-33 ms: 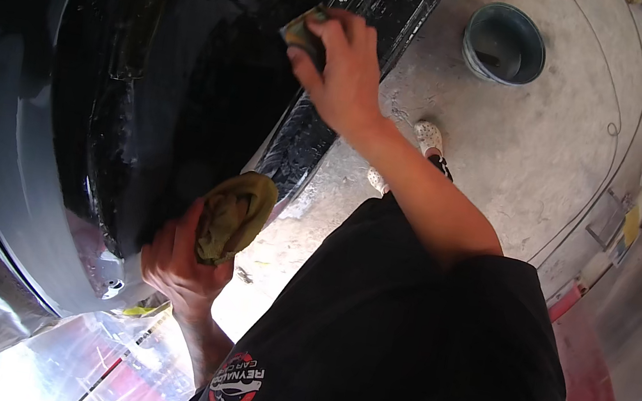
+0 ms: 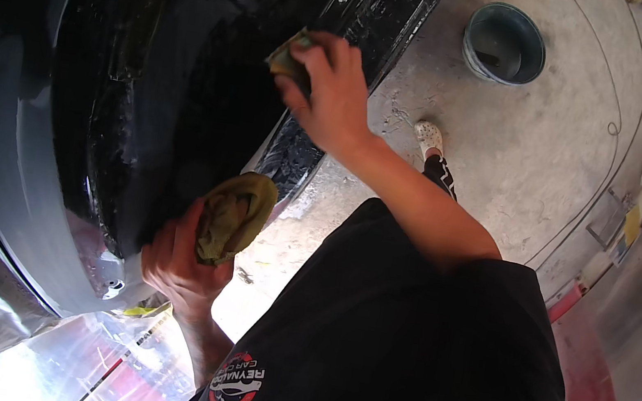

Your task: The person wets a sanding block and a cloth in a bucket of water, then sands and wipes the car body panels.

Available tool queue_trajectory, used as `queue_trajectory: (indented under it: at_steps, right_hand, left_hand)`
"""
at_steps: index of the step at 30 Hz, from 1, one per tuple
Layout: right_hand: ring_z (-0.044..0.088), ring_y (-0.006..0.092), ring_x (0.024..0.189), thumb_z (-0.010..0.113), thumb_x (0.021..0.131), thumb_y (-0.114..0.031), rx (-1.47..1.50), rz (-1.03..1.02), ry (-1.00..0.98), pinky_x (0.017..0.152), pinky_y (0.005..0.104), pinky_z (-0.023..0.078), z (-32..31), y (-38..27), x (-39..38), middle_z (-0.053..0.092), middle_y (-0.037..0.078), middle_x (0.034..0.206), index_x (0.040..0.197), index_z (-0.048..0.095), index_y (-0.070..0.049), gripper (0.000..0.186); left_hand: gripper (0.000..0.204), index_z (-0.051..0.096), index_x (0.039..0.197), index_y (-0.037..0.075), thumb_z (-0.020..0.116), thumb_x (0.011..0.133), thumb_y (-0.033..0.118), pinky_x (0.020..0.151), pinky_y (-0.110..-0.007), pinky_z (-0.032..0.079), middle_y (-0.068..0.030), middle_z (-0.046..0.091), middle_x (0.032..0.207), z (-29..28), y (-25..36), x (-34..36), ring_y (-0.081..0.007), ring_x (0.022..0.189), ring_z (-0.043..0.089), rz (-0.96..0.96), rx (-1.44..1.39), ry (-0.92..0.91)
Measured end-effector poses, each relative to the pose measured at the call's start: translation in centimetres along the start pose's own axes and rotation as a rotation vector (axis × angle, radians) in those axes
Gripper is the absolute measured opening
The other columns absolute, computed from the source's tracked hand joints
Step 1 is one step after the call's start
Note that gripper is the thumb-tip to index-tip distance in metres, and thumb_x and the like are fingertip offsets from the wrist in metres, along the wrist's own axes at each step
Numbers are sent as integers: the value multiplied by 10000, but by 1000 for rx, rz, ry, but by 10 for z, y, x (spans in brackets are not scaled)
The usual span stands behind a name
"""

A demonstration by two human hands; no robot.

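Observation:
My right hand (image 2: 334, 99) is closed round a small sanding pad (image 2: 292, 62), brownish-yellow and dark, against the glossy black car body panel (image 2: 207, 76). Its fingers hide much of the pad, so I cannot tell whether it is a block or folded paper. Nearer to me, my left hand (image 2: 177, 266) grips a bunched olive-yellow cloth (image 2: 235, 217). That hand is at the panel's lower edge, beside a dark sill (image 2: 296, 143) with whitish scuffs.
A dark green bucket (image 2: 506, 44) with liquid and a dark piece inside stands on the concrete floor (image 2: 545, 143). A thin cable (image 2: 614, 128) curves along the right. One speckled shoe (image 2: 428, 138) shows below my arm. Plastic sheeting (image 2: 66, 353) lies at the lower left.
My right hand with the sanding pad has slid slightly toward me and to the left over the panel. A second shoe has gone out of sight. My left hand stays put.

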State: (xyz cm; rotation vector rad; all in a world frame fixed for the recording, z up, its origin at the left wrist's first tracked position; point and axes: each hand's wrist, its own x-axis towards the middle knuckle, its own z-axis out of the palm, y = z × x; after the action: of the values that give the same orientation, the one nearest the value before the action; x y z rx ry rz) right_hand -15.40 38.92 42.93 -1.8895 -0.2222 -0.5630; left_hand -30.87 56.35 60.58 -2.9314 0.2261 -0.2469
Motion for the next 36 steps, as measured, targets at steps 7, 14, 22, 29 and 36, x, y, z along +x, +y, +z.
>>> queue_trajectory:
  at_steps: [7, 14, 22, 29, 36]
  right_hand:
    - [554, 374, 1057, 827, 800, -189, -91, 5, 163, 898, 472, 482, 1, 28, 33, 566, 163, 1274, 1208, 604, -88, 476]
    - [551, 377, 1074, 834, 783, -190, -16, -12, -9, 869, 468, 498, 11, -8, -15, 551, 155, 1298, 1204, 609, -105, 485]
    - [567, 415, 1057, 704, 895, -130, -184, 78, 172, 916, 490, 470, -26, 29, 76, 616, 184, 1166, 1178, 619, -17, 316]
    - [572, 334, 1037, 845, 756, -196, -177, -108, -195, 852, 445, 516, -7, -13, -28, 571, 93, 1267, 1197, 640, -144, 488]
    - [576, 395, 1048, 754, 868, -180, -386, -32, 140, 897, 482, 493, -47, 55, 97, 623, 165, 1172, 1172, 657, -59, 341]
  left_hand:
    - [692, 753, 1187, 141, 524, 883, 719, 570, -435, 385, -56, 636, 775, 1, 0, 0, -300, 647, 619, 8, -3, 21]
    - [652, 755, 1178, 138, 568, 875, 684, 574, -442, 395, -61, 651, 784, 0, 1, 2, -311, 665, 637, 16, -10, 23]
    - [654, 753, 1184, 139, 569, 874, 685, 575, -444, 401, -60, 659, 798, 1, -1, 1, -310, 667, 640, 36, 2, 22]
    - [661, 752, 1184, 144, 567, 869, 694, 576, -444, 399, -60, 650, 790, 2, -1, 0, -310, 668, 638, 16, -19, 31]
    - [671, 754, 1185, 141, 553, 877, 702, 571, -445, 394, -59, 651, 790, 2, -2, -1, -309, 650, 626, 35, -7, 20]
